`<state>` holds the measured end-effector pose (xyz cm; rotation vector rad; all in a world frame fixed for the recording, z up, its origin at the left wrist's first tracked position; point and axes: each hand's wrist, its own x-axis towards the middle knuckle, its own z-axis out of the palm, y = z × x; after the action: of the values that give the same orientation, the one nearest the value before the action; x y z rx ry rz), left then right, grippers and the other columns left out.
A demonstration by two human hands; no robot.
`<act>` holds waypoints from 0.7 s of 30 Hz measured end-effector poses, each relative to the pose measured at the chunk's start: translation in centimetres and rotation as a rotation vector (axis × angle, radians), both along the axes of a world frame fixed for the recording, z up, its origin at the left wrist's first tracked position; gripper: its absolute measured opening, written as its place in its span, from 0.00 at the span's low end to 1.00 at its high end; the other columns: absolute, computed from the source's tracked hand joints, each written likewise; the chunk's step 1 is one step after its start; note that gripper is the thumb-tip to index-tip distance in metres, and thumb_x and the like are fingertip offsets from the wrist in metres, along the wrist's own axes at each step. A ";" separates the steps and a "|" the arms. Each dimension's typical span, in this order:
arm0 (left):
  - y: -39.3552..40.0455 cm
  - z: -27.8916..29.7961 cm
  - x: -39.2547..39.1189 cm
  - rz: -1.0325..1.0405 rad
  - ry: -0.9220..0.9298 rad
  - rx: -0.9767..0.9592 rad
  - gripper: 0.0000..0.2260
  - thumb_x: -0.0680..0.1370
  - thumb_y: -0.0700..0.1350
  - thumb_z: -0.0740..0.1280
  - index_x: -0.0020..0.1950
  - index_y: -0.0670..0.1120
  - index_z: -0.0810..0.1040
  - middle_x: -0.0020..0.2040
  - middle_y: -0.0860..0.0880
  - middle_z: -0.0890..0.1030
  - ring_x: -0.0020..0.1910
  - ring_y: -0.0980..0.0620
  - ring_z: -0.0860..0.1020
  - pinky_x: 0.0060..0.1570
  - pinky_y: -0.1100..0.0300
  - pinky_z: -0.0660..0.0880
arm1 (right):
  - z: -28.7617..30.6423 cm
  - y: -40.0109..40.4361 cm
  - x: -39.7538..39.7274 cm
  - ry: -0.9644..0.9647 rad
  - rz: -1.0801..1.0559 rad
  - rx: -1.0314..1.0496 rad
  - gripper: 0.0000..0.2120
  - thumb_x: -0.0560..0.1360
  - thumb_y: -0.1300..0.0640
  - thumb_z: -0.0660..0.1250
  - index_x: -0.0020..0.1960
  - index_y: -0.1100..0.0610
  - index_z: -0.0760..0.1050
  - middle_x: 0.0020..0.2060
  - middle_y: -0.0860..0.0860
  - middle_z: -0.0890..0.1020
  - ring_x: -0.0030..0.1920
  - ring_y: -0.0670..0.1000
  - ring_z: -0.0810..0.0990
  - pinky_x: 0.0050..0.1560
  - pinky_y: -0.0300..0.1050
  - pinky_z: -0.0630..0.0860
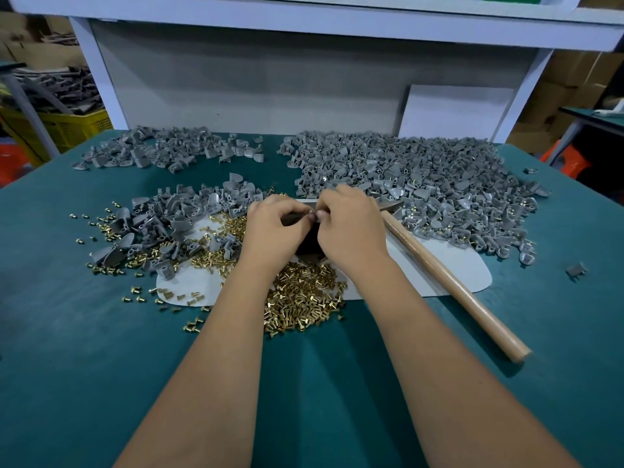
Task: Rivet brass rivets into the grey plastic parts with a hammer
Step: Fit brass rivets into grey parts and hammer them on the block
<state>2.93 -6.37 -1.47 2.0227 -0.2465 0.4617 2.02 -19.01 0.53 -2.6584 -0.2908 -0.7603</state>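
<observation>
together, fingers [312,216] of both hands pinch a small grey part [311,208] between them.

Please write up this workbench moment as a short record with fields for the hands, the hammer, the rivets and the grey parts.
left hand: fingers curled, pinching a small item at the middle; item too hidden to name
right hand: fingertips meet the left's on the same item
hammer: lying on the table, right of the hands, not held
rivets: loose heap under the wrists
grey parts: largest pile at right, some showing brass
table: green mat
</observation>
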 end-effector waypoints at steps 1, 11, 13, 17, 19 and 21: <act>0.0 0.0 0.0 -0.002 -0.002 -0.005 0.04 0.74 0.42 0.72 0.43 0.52 0.83 0.45 0.54 0.78 0.56 0.42 0.75 0.63 0.42 0.69 | 0.1 0.0 0.0 0.032 -0.001 0.061 0.04 0.75 0.60 0.64 0.42 0.54 0.75 0.42 0.49 0.75 0.50 0.53 0.73 0.51 0.48 0.67; -0.2 0.0 -0.3 -0.002 -0.045 0.006 0.07 0.75 0.41 0.71 0.43 0.54 0.82 0.44 0.57 0.77 0.55 0.44 0.75 0.64 0.41 0.67 | 0.7 0.2 0.4 0.153 -0.062 0.185 0.08 0.74 0.58 0.65 0.38 0.48 0.75 0.41 0.48 0.79 0.49 0.53 0.74 0.45 0.46 0.72; -0.3 0.0 -0.3 -0.002 -0.051 0.007 0.08 0.75 0.41 0.71 0.44 0.54 0.82 0.44 0.59 0.76 0.55 0.44 0.75 0.64 0.41 0.67 | 0.9 0.3 0.6 0.168 -0.073 0.153 0.08 0.73 0.57 0.65 0.37 0.47 0.73 0.42 0.49 0.79 0.49 0.54 0.75 0.46 0.47 0.74; -0.2 0.0 -0.2 -0.006 -0.039 0.012 0.08 0.75 0.40 0.72 0.42 0.54 0.82 0.43 0.59 0.77 0.54 0.45 0.76 0.64 0.42 0.68 | 0.7 0.3 0.7 0.139 -0.064 0.131 0.07 0.74 0.56 0.65 0.38 0.47 0.72 0.43 0.49 0.80 0.51 0.54 0.74 0.49 0.48 0.71; 0.1 -0.1 0.0 -0.025 -0.006 -0.013 0.05 0.75 0.40 0.72 0.43 0.50 0.84 0.45 0.58 0.79 0.54 0.49 0.77 0.65 0.46 0.69 | 0.3 0.1 0.7 0.122 -0.018 0.105 0.05 0.75 0.57 0.64 0.41 0.49 0.75 0.45 0.49 0.80 0.52 0.54 0.73 0.51 0.49 0.70; 0.4 -0.1 0.1 -0.066 0.036 -0.068 0.06 0.75 0.38 0.72 0.44 0.49 0.85 0.45 0.58 0.79 0.50 0.60 0.77 0.59 0.61 0.72 | 0.0 -0.4 0.8 0.119 0.038 0.116 0.05 0.76 0.57 0.64 0.44 0.51 0.78 0.46 0.48 0.80 0.52 0.52 0.72 0.52 0.49 0.70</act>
<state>3.07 -5.94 -1.53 1.9483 -0.2712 0.3868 2.84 -19.43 0.58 -2.5688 -0.2565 -0.5857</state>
